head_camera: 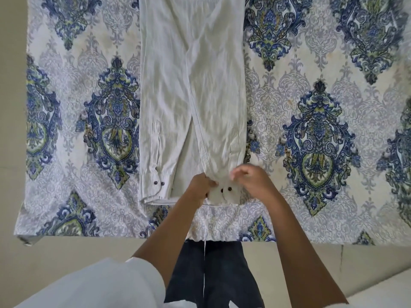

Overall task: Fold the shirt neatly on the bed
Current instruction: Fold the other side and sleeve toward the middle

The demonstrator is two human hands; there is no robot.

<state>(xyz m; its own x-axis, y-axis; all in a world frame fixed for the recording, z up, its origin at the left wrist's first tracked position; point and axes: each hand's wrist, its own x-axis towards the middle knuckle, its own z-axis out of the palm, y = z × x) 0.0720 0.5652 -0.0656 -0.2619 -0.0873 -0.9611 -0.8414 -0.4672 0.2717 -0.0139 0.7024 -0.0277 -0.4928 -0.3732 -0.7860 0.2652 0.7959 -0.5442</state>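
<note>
1. Two hands meet at the lower centre of the frame, on the near end of the shirt (178, 85); the left hand (201, 185) grips the edge of a cuff (225, 194), fingers curled into the cloth; the right hand (253, 181) is blurred, its fingers bent and seemingly pinching the sleeve (218, 130) just above that cuff.
2. Flat on the patterned bed (311, 63), the shirt forms a pale narrow strip; both sleeves are folded in along the body; the other cuff (155, 181) lies at the strip's lower left, untouched.
3. Its long axis runs from the hands straight up the frame and out past the top edge; all the cloth lies beyond the hands, none toward the person; both hands are about equally near the end of the strip, the left nearer the other cuff, the right nearer the right-hand edge.
4. By my reading, the sleeve is being squared off; the lengthwise folds look done and the crosswise fold is not yet made.
5. That fold would likely mean spreading the hands to the two near corners and carrying them up the frame along the axis; a lift from the centre alone may let the sleeves slip sideways.
</note>
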